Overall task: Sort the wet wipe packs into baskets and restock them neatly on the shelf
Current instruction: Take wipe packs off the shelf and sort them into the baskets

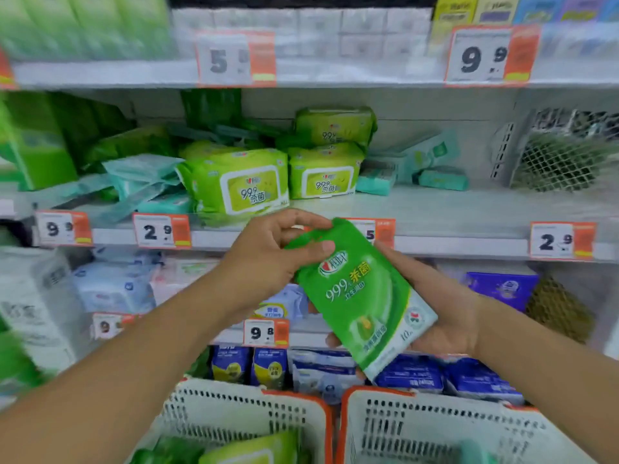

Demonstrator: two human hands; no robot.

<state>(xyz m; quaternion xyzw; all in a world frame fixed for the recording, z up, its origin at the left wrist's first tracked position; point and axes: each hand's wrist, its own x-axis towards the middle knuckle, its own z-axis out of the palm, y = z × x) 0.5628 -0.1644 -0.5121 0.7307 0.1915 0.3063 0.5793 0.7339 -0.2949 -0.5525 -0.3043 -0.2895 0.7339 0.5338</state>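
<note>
A small green wet wipe pack [361,296] is held between both hands in front of the middle shelf. My left hand [268,259] pinches its top corner with thumb and fingers. My right hand [442,306] cups it from underneath, fingers curled round its lower edge. Two white baskets with orange rims sit below: the left basket [241,410] holds green packs [241,453], the right basket [435,426] shows a teal pack at its bottom edge. Large lime-green packs [234,185] stand on the middle shelf [435,212].
Teal packs [442,179] lie loose on the middle shelf, with a grey mesh bin [562,155] at the right. Blue and white packs [114,286] fill the lower shelves. Price tags [160,231] line the shelf edges.
</note>
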